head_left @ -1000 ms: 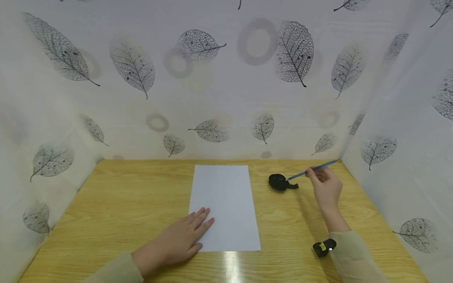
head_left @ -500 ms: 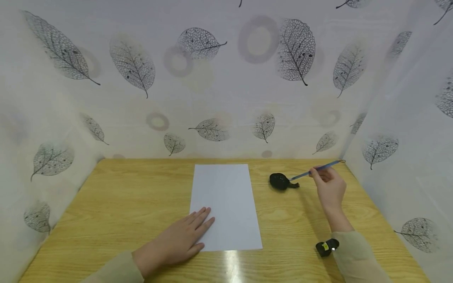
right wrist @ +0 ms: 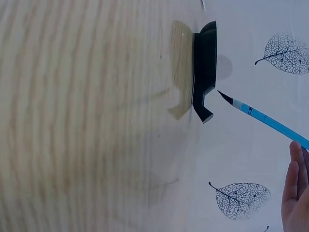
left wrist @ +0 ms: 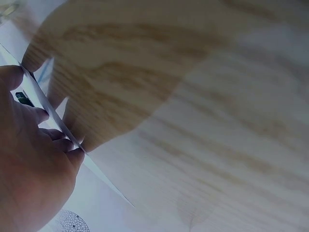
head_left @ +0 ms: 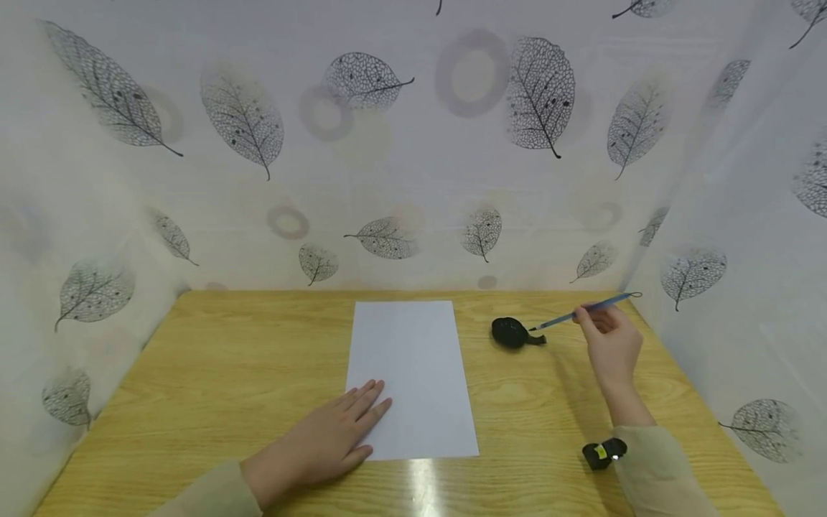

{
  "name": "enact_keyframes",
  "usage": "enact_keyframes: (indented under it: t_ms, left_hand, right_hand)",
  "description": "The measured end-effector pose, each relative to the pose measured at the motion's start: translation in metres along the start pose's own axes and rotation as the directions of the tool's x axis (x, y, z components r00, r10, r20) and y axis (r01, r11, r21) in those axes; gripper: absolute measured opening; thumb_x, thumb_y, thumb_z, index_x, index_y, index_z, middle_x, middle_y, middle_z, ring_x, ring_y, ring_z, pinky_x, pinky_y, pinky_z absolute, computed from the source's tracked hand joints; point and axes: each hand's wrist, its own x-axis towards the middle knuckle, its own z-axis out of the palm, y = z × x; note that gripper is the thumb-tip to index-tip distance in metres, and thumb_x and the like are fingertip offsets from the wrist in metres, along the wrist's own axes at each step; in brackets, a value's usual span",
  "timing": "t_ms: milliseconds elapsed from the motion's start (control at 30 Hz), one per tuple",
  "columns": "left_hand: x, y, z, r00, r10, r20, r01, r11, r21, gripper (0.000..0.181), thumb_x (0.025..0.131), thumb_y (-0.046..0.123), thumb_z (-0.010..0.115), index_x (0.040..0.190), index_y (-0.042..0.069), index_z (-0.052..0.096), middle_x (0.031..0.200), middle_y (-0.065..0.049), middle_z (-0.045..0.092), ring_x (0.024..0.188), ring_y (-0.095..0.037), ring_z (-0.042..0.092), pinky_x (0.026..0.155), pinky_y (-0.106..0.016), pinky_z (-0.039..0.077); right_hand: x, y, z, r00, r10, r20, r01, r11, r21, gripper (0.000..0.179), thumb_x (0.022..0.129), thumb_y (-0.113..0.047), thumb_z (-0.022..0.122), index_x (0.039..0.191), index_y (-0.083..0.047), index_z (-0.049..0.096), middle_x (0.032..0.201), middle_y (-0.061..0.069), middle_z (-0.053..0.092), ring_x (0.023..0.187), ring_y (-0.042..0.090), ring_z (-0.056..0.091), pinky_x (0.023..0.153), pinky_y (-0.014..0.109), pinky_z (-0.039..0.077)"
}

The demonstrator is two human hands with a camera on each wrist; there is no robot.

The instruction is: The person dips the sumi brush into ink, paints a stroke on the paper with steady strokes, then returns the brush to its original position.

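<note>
A blue-handled writing brush (head_left: 568,317) is pinched in my right hand (head_left: 612,348), slanting down to the left. Its dark pointed tip (right wrist: 225,96) shows in the right wrist view, just off the handle side of a small black ink dish (head_left: 509,333). That dish (right wrist: 205,58) sits on the table and has a short bent handle. My left hand (head_left: 326,434) lies flat with spread fingers on the lower left edge of a blank white sheet of paper (head_left: 407,359). In the left wrist view, the fingers (left wrist: 72,157) rest along the paper's edge.
The wood-grain table (head_left: 245,352) is glossy and reflects light. A leaf-patterned white curtain (head_left: 413,158) surrounds its back and sides. A black wrist camera (head_left: 604,454) is at the right sleeve.
My right hand has drawn the brush rightward, so its tip has moved off the ink dish to beside it. The left hand and paper stay in place.
</note>
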Motion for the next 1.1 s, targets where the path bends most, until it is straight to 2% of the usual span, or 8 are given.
enact_keyframes:
  t_ms: [200, 400, 767, 1100]
  left_hand:
    - [-0.0006, 0.0007, 0.0011, 1.0, 0.001, 0.004, -0.001, 1.0, 0.007, 0.068, 0.109, 0.042, 0.051, 0.167, 0.01, 0.034, 0.175, -0.016, 0.027, 0.162, -0.031, 0.031, 0.131, -0.046, 0.034]
    - [-0.0007, 0.0011, 0.0012, 1.0, 0.01, 0.014, -0.01, 1.0, 0.015, 0.067, 0.11, 0.041, 0.05, 0.167, 0.01, 0.033, 0.176, -0.015, 0.028, 0.163, -0.03, 0.031, 0.131, -0.046, 0.035]
    - [-0.0008, 0.0021, 0.0004, 1.0, 0.007, 0.021, -0.008, 1.0, 0.021, 0.067, 0.11, 0.041, 0.05, 0.167, 0.009, 0.033, 0.176, -0.015, 0.028, 0.162, -0.03, 0.031, 0.131, -0.045, 0.034]
    - [-0.001, 0.0019, 0.0007, 1.0, 0.014, 0.013, -0.014, 1.0, 0.01, 0.067, 0.11, 0.04, 0.05, 0.167, 0.009, 0.032, 0.176, -0.015, 0.028, 0.163, -0.03, 0.031, 0.131, -0.046, 0.034]
  right_hand:
    - [0.0003, -0.0011, 0.0025, 0.999, 0.031, 0.013, -0.032, 0.998, 0.055, 0.023, 0.099, -0.013, 0.076, 0.109, 0.007, 0.074, 0.075, -0.043, 0.062, 0.071, -0.021, 0.063, 0.068, 0.0, 0.051]
    - [-0.0016, 0.0001, 0.0043, 1.0, 0.021, 0.02, -0.022, 0.997, 0.08, 0.018, 0.098, -0.008, 0.076, 0.106, 0.008, 0.075, 0.074, -0.041, 0.063, 0.069, -0.02, 0.064, 0.067, 0.0, 0.051]
    - [-0.0027, 0.0035, -0.0028, 1.0, 0.026, -0.007, -0.026, 1.0, 0.007, 0.022, 0.1, -0.015, 0.075, 0.107, 0.006, 0.076, 0.074, -0.045, 0.059, 0.069, -0.022, 0.061, 0.068, -0.001, 0.048]
    - [-0.0008, 0.0023, 0.0026, 0.998, 0.058, -0.008, -0.057, 0.994, 0.094, 0.021, 0.098, -0.011, 0.076, 0.106, 0.008, 0.074, 0.073, -0.04, 0.064, 0.069, -0.018, 0.065, 0.065, 0.001, 0.05]
